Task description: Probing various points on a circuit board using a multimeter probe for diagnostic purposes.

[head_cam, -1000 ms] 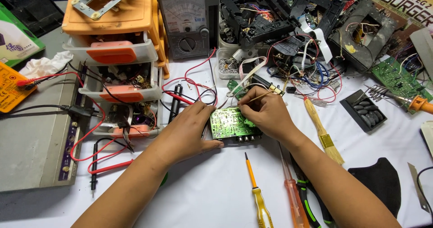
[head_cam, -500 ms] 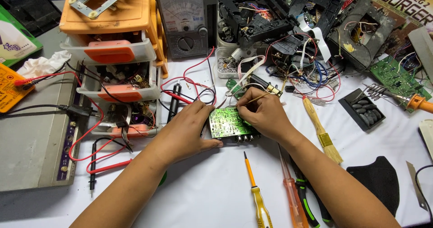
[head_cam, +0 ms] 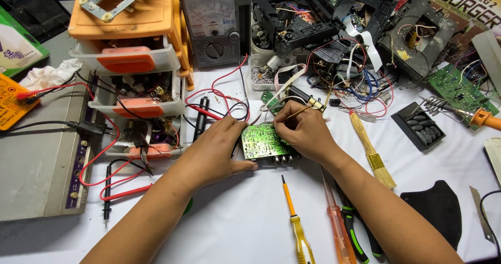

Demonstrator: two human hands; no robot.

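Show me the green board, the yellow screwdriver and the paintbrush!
green circuit board [head_cam: 261,141], head view, middle of its green face
yellow screwdriver [head_cam: 301,233], head view, on its yellow handle
paintbrush [head_cam: 365,141], head view, on its wooden handle

You work under bright, even light from above, and the white desk [head_cam: 250,222] throws it back without harsh glare. Your forearms cast only soft, short shadows toward the near edge. The view is sharp at the centre, where the green circuit board [head_cam: 261,141] shows fine detail. Toward the far corners the lens bends lines slightly, and the far left corner falls darker.
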